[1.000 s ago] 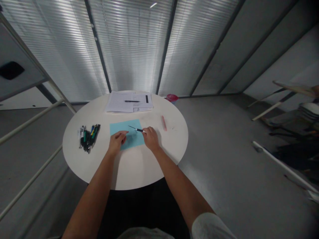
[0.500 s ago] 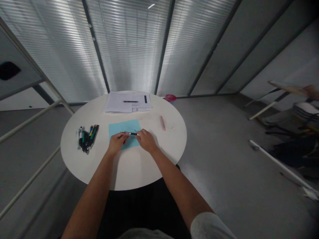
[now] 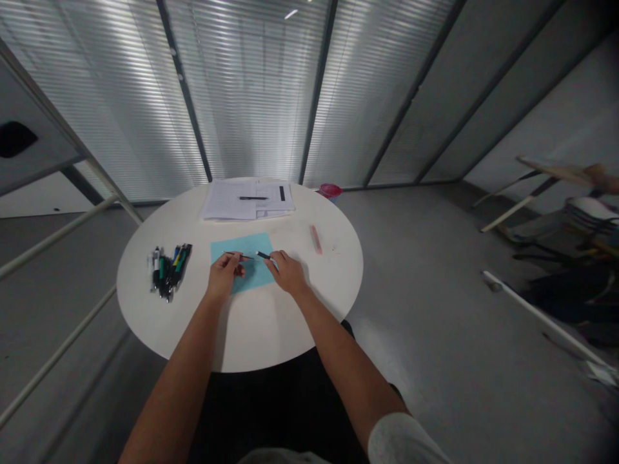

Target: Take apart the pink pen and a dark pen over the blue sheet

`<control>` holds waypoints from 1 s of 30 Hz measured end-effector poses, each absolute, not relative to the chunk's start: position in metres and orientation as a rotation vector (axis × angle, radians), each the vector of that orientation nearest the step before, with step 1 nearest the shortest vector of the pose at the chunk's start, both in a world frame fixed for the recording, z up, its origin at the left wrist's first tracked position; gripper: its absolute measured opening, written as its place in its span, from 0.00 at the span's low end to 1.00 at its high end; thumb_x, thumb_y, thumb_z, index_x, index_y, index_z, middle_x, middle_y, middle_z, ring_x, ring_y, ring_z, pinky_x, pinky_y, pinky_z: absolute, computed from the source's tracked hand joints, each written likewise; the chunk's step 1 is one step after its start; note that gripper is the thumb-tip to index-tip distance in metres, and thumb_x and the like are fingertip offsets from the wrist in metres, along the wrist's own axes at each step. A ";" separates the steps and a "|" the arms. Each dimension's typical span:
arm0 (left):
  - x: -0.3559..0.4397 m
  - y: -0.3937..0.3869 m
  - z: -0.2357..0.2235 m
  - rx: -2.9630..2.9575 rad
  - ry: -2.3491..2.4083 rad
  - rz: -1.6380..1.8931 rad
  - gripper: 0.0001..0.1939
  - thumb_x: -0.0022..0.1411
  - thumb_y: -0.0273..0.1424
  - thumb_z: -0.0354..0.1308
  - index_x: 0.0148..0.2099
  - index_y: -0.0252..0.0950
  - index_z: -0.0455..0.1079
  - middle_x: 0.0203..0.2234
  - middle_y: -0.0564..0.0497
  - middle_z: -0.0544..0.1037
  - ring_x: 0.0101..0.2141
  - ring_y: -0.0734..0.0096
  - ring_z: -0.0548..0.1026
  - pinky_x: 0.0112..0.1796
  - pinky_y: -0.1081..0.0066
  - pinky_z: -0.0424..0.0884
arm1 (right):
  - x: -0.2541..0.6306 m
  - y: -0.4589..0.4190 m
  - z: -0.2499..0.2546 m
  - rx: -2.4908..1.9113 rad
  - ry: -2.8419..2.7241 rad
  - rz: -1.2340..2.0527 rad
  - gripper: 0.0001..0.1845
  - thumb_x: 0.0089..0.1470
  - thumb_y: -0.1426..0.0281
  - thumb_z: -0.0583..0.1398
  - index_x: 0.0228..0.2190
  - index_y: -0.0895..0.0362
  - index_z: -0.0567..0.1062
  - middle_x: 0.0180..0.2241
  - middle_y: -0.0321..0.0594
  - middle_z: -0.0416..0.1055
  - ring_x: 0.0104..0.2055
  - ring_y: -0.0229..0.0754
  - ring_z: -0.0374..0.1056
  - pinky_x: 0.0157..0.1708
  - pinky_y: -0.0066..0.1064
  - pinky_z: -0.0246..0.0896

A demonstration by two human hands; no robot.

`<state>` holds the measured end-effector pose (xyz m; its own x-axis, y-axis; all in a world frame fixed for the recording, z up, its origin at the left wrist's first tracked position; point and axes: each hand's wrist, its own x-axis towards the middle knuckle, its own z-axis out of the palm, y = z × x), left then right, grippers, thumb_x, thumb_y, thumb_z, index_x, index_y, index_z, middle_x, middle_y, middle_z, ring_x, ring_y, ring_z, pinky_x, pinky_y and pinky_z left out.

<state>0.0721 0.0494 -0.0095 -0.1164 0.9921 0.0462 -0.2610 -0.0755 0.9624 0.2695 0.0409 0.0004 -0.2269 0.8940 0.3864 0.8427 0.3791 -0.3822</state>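
Observation:
My left hand [image 3: 222, 276] is closed in a pinch on a thin pen refill [image 3: 247, 257], which lies roughly level and points to the right. Between the fingers of my right hand [image 3: 290, 275] is a dark pen barrel [image 3: 264, 255] with a pale end, tilted up to the left. A small gap separates the refill tip from the barrel. Both hands are over a light-blue sheet [image 3: 256, 278], which they partly cover. The gripped parts of refill and barrel are hidden by the fingers.
On the round white table [image 3: 271, 335], several pens [image 3: 168, 270] lie bunched at the left. A paper stack [image 3: 227, 201] at the back carries a dark pen [image 3: 254, 198]. A pink strip-like object [image 3: 316, 239] lies at the right. A red-rimmed bin [image 3: 331, 190] stands beyond the table.
The refill and the barrel, in line and close together before, are now apart. My left hand has shifted slightly left, and the barrel in my right hand has tilted upward.

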 end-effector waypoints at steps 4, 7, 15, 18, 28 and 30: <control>0.071 0.051 -0.011 0.981 1.054 1.451 0.15 0.56 0.42 0.64 0.35 0.34 0.71 0.34 0.46 0.78 0.22 0.76 0.72 0.23 0.72 0.70 | 0.269 0.054 -0.001 -1.473 -1.834 0.329 0.20 0.66 0.55 0.48 0.50 0.52 0.69 0.29 0.34 0.73 0.29 0.37 0.68 0.29 0.25 0.55; 0.071 0.052 -0.011 0.945 1.020 1.457 0.14 0.56 0.41 0.64 0.36 0.35 0.71 0.35 0.46 0.78 0.22 0.77 0.72 0.23 0.72 0.69 | 0.267 0.072 0.001 -1.412 -1.560 0.434 0.22 0.66 0.55 0.46 0.50 0.54 0.69 0.24 0.32 0.68 0.26 0.37 0.65 0.27 0.25 0.54; 0.072 0.058 0.010 0.779 1.045 1.516 0.16 0.54 0.41 0.65 0.38 0.36 0.69 0.36 0.48 0.78 0.21 0.76 0.72 0.21 0.71 0.69 | 0.254 0.093 -0.003 -1.371 -1.537 0.474 0.19 0.66 0.58 0.46 0.50 0.55 0.67 0.30 0.35 0.72 0.32 0.39 0.69 0.34 0.28 0.60; 0.073 0.071 0.023 0.788 1.086 1.553 0.17 0.54 0.42 0.64 0.39 0.36 0.69 0.35 0.49 0.77 0.22 0.77 0.72 0.22 0.72 0.69 | 0.253 0.094 -0.007 -1.301 -1.656 0.390 0.18 0.67 0.61 0.46 0.49 0.56 0.67 0.40 0.42 0.74 0.41 0.42 0.70 0.43 0.31 0.62; 0.083 0.093 0.020 0.866 1.062 1.750 0.15 0.58 0.43 0.60 0.35 0.37 0.63 0.30 0.54 0.75 0.19 0.79 0.69 0.18 0.76 0.65 | 0.245 0.094 -0.002 -1.301 -1.944 0.221 0.19 0.67 0.68 0.48 0.55 0.53 0.69 0.46 0.44 0.71 0.49 0.44 0.65 0.51 0.35 0.58; 0.082 0.095 0.018 0.910 1.065 1.760 0.15 0.59 0.43 0.60 0.34 0.37 0.63 0.30 0.53 0.76 0.19 0.78 0.70 0.18 0.76 0.65 | 0.244 0.092 0.001 -1.287 -2.009 0.221 0.21 0.67 0.69 0.47 0.57 0.50 0.68 0.46 0.43 0.71 0.49 0.43 0.65 0.51 0.34 0.57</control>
<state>0.0822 0.0950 0.0181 -0.3610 0.9210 0.1463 -0.2979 -0.2625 0.9178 0.2441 0.0918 0.0011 -0.2342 0.8437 0.4831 0.7187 0.4849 -0.4984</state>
